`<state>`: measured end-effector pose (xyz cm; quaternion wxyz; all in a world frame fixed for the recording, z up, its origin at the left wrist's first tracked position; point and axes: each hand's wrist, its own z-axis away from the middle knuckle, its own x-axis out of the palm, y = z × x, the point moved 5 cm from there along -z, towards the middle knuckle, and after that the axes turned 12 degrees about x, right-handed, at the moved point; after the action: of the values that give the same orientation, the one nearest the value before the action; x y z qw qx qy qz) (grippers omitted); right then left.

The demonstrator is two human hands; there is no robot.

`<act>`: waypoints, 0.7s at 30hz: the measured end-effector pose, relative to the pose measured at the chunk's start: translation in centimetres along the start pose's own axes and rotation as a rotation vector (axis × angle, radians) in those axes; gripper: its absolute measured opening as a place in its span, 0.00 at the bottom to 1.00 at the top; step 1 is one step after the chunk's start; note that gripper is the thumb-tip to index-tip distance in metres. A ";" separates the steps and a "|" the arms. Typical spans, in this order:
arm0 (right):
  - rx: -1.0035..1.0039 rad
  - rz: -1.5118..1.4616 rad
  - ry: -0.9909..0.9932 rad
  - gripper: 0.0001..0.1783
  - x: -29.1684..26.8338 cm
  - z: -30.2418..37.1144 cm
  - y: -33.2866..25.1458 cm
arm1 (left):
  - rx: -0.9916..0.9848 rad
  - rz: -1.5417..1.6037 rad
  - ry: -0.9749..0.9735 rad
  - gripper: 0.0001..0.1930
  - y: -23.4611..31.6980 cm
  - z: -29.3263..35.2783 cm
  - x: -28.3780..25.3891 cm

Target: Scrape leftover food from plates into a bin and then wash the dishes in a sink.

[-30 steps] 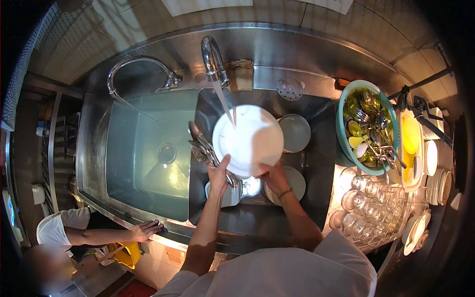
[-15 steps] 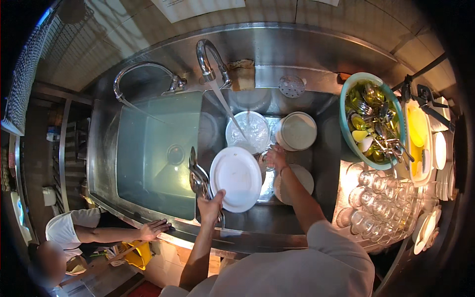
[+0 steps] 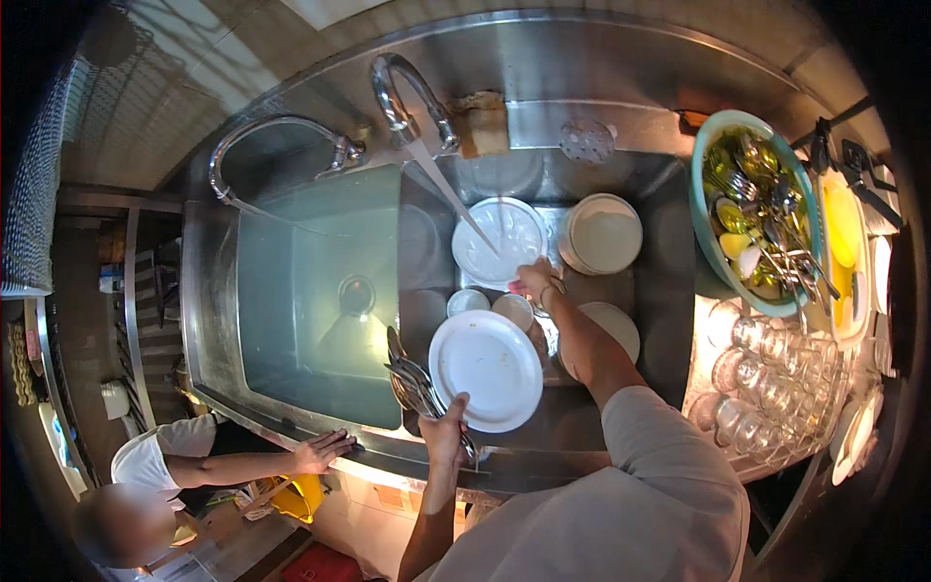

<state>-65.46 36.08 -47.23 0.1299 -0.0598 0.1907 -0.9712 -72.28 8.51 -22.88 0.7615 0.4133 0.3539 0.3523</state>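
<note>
My left hand (image 3: 444,434) is closed round the rim of a white oval plate (image 3: 485,371), with several metal spoons (image 3: 412,388) gripped beside it. The plate is tilted over the near edge of the right sink basin. Reaching into that basin, my right hand (image 3: 535,279) has its fingers curled at the near rim of a round white plate (image 3: 497,239). Whether they grip something is hidden. Water from the tall faucet (image 3: 412,102) runs onto this round plate. Two small round cups (image 3: 467,303) sit between the two plates.
Stacked bowls (image 3: 606,235) and another round dish (image 3: 609,339) are in the right basin. The left basin (image 3: 315,291) holds water. To the right are a teal tub (image 3: 705,209) of cutlery and upturned glasses (image 3: 756,383). A co-worker's hand (image 3: 325,451) rests on the sink's front edge.
The oval plate has come nearer the front edge, uncovering the two small cups. My right hand has moved from beside a cup toward the round plate's rim. The whole view has shifted slightly.
</note>
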 end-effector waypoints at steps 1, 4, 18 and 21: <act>0.107 -0.158 -0.172 0.28 0.4 1.4 -0.2 | -0.010 0.003 -0.017 0.08 -0.1 -0.1 0.1; 0.356 -0.507 -0.471 0.19 -4.1 -1.3 -0.1 | 0.027 0.004 -0.118 0.08 1.6 -0.9 3.2; -0.393 0.837 -0.068 0.21 -15.6 15.9 -13.7 | 0.315 -0.147 -0.193 0.07 0.0 -10.7 9.5; -0.863 1.408 0.425 0.21 -16.5 17.6 -13.1 | 0.313 -0.159 -0.118 0.10 -1.8 -12.4 11.7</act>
<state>-49.67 46.08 -27.04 0.6307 0.2119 0.5573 -0.4968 -76.31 22.21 -32.42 0.7327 0.5174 0.3909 0.2068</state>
